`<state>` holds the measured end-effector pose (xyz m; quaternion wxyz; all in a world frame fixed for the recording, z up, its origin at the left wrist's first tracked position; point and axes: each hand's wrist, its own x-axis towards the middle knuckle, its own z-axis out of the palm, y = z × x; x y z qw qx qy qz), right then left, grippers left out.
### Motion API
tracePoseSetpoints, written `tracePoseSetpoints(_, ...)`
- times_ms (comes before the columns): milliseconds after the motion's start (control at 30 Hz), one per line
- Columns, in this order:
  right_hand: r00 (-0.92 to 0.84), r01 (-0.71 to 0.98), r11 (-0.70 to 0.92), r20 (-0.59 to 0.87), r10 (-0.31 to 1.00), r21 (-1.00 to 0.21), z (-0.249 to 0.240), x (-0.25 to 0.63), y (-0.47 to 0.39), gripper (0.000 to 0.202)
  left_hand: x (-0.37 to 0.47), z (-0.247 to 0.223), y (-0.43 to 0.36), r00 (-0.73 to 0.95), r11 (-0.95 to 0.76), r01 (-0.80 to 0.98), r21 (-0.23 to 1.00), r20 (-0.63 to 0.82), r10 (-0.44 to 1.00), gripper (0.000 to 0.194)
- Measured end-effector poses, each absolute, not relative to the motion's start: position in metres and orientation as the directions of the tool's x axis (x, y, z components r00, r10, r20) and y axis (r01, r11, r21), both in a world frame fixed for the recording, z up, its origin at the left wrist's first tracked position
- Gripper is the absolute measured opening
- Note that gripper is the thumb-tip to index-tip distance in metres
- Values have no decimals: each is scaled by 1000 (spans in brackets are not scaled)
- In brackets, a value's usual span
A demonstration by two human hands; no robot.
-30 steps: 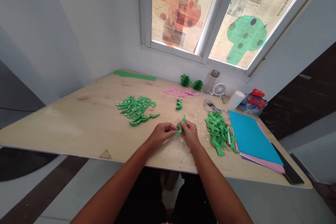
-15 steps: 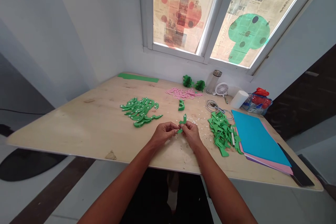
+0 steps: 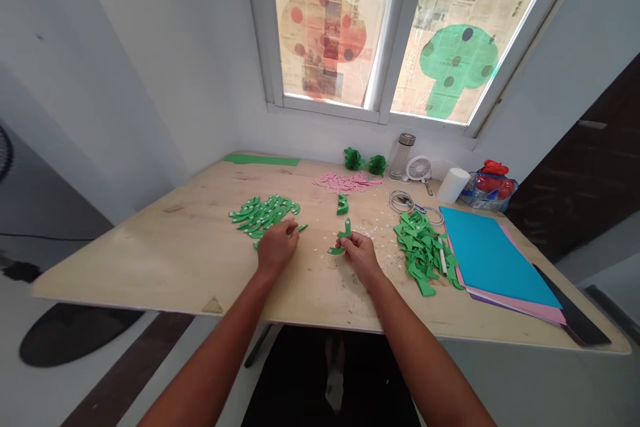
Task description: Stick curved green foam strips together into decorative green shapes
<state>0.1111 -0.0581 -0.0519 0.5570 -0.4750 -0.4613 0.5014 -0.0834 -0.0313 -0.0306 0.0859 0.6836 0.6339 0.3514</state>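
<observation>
My right hand pinches a green foam piece between thumb and fingers, above the middle of the table. It looks like curved strips joined together, with small white patches; one arm points up, another points left. At the near right edge of a pile of green curved strips, my left hand is closed with curled fingers. The pointed tip of one strip shows just past its fingertips; whether the fingers grip it is hidden. Beyond my right hand lies a small stack of green curved pieces.
Green scraps with a white pen lie right, beside blue sheets. Behind are pink cutouts, green paper shapes, a bottle, a fan, a white roll and coiled cable.
My left hand has let go of the green foam piece and moved left to the pile of strips. My right hand still holds the piece. The camera view has shifted slightly.
</observation>
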Motion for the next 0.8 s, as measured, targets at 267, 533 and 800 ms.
tracePoseSetpoints(267,81,-145,67,55,995,-987,-47,112,-59,22,-93,-10,11,189,-246,901,357,186,964,9)
tracePoseSetpoints(533,63,-147,112,104,993,-983,-48,113,-58,21,-92,4,34,46,-179,778,603,228,972,16)
tracePoseSetpoints(800,9,-177,141,142,990,-974,-44,112,-62,20,-75,4,6,-88,-128,257,958,155,984,25)
